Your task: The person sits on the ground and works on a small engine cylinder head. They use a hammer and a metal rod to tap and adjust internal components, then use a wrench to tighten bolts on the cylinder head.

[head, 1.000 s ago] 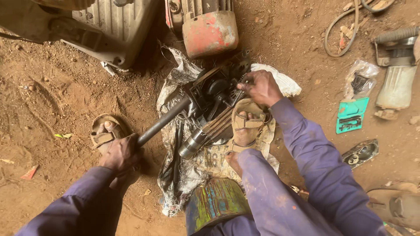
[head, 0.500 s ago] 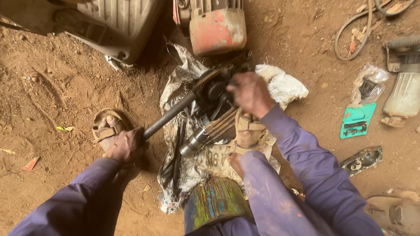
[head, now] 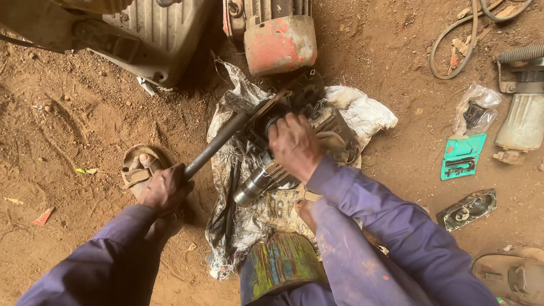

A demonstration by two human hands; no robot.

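Left hand (head: 164, 188): grip clamped around the lower end of a long dark steel bar (head: 215, 146), round and smooth. Right hand (head: 294, 144): closed over an oily, ribbed metal engine part (head: 266, 178), cylindrical, which I see lying on a torn woven sack (head: 362, 113) on red dirt ground (head: 68, 130). Bar's far end meets the part, possibly seated in it. Red-capped motor (head: 279, 39) just beyond.

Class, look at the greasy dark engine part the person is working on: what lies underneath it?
A crumpled, dirty woven sack lies spread beneath the greasy dark engine part, on red-brown dirt ground. The right hand covers the part's middle, so the sack directly below is hidden.
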